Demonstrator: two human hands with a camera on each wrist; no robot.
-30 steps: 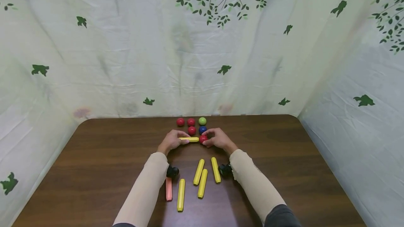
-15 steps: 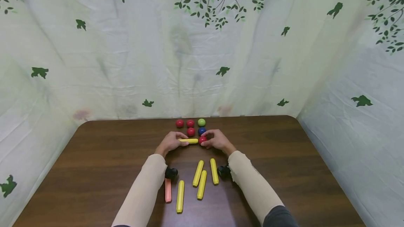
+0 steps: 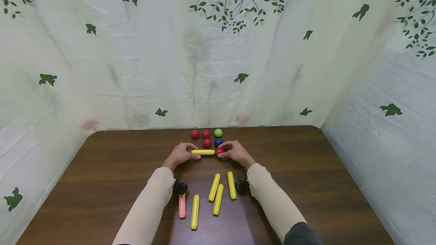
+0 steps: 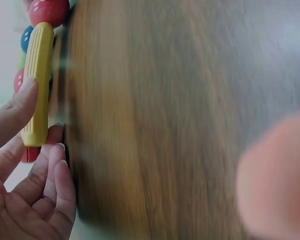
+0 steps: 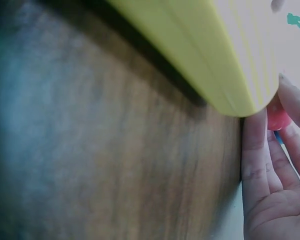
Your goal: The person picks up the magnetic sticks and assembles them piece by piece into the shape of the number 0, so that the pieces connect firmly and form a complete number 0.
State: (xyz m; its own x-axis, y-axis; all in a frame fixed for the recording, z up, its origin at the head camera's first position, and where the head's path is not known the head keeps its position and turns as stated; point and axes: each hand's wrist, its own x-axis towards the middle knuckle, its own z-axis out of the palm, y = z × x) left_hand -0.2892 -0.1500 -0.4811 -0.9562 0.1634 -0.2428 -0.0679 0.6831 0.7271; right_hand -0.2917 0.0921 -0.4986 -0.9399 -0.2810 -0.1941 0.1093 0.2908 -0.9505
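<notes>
On the far side of the surface (image 3: 289,169), a yellow stick (image 3: 204,152) lies crosswise, its right end against a red ball (image 3: 219,152) the right hand (image 3: 235,152) pinches; the left hand (image 3: 180,154) brackets its left end, whether gripping I can't tell.

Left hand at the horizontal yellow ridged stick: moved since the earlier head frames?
Yes. The left hand has shifted slightly left, judged against the pink straight stick, baring more of the yellow stick.
</notes>
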